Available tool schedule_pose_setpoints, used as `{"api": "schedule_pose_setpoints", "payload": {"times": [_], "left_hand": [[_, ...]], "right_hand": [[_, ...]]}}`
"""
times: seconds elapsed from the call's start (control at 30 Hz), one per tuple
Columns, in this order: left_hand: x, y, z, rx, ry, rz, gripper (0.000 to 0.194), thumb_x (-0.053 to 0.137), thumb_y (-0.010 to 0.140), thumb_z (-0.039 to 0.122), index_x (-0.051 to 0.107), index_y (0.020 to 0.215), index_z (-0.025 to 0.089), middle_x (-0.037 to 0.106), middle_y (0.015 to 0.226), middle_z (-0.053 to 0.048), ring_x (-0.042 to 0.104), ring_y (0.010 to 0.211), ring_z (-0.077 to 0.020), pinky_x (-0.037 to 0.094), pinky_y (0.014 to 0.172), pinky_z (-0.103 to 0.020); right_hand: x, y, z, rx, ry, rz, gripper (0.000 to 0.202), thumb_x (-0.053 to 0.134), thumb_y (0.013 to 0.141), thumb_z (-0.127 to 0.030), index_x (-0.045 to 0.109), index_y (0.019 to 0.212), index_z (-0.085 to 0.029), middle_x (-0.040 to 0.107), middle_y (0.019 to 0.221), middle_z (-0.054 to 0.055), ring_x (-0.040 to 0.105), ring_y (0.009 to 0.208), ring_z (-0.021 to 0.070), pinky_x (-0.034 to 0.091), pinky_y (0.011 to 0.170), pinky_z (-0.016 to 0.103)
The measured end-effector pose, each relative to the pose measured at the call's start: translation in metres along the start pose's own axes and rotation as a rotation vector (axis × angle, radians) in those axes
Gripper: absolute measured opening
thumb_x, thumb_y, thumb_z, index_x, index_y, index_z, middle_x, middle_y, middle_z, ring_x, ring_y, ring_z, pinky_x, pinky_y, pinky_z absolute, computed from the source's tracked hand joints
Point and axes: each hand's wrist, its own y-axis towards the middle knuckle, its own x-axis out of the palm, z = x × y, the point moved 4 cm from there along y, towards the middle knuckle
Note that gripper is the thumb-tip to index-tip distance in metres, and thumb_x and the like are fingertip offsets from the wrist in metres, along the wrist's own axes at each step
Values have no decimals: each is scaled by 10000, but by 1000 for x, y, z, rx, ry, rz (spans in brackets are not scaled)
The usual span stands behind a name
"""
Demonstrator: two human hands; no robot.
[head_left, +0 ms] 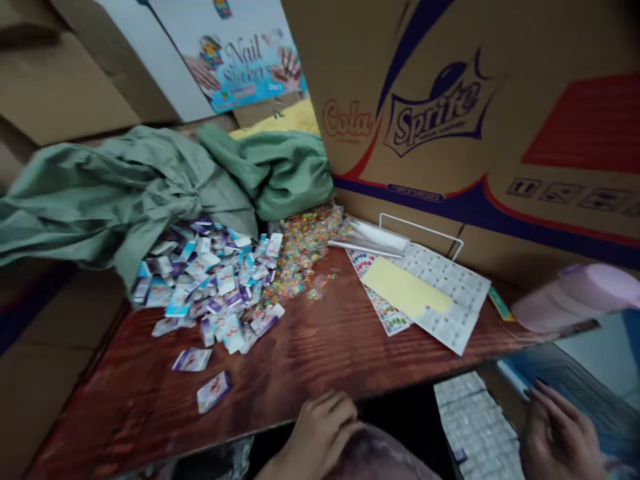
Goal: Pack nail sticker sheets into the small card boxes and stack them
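My left hand (324, 430) is closed at the table's front edge, its fingers curled; what they may hold is hidden. At the lower right, my right hand (563, 427) has loosely bent fingers beside the white edge of a blue printed package (575, 380), with nothing visible between them. Rows of small white packets (477, 423) lie in a box below the table, left of my right hand. On the reddish wooden table (320, 340) is a heap of small purple, blue and white packets (225, 280), two lying apart in front, beside a pile of tiny colourful bags (303, 250).
Green sacks (285, 173) lie behind the piles. Printed sheets (447, 280), a yellow card (405, 287) and a white wire frame (420, 227) are at centre right. A pink bottle (575, 297) stands tilted in view at the right edge. A large Sprite carton (480, 167) rises behind.
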Motion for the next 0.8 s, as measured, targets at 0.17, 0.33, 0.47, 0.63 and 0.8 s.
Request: {"api": "schedule_pose_setpoints", "payload": {"times": [0.17, 0.33, 0.47, 0.63, 0.8], "left_hand": [[-2, -49, -21, -53, 249, 192, 276, 353, 959, 274, 549, 776, 211, 613, 693, 3, 568, 635, -137, 447, 651, -238], [-11, -61, -21, -165, 285, 280, 280, 364, 955, 319, 570, 795, 218, 616, 692, 10, 573, 640, -137, 463, 659, -244], [-18, -73, -24, -249, 328, 296, 234, 413, 942, 305, 595, 825, 217, 624, 705, 11, 577, 648, -137, 469, 681, -256], [-49, -95, -47, -382, 382, 370, 215, 450, 929, 290, 631, 843, 212, 647, 736, -3, 590, 696, -145, 460, 687, -260], [-99, -112, -88, -637, 356, 415, 233, 462, 922, 298, 666, 855, 207, 668, 810, -26, 610, 778, -153, 459, 730, -256]], "right_hand": [[43, 63, -104, -506, 175, -221, 278, 542, 832, -83, 617, 1059, -224, 651, 1027, 68, 635, 877, 190, 486, 813, 328], [124, 63, -142, -712, 119, -435, 257, 440, 916, -282, 594, 1100, -189, 590, 1093, 132, 565, 994, 279, 470, 865, 454], [162, 53, -147, -714, 15, -431, 358, 408, 906, -368, 605, 1093, -134, 529, 1161, 194, 482, 1111, 359, 441, 908, 538], [171, 39, -132, -694, 76, -463, 333, 411, 876, -338, 627, 1085, -196, 577, 1093, 156, 491, 1111, 354, 417, 921, 553], [172, 38, -120, -722, 111, -539, 306, 446, 841, -317, 658, 1052, -251, 610, 1041, 132, 510, 1085, 352, 408, 900, 546]]}}
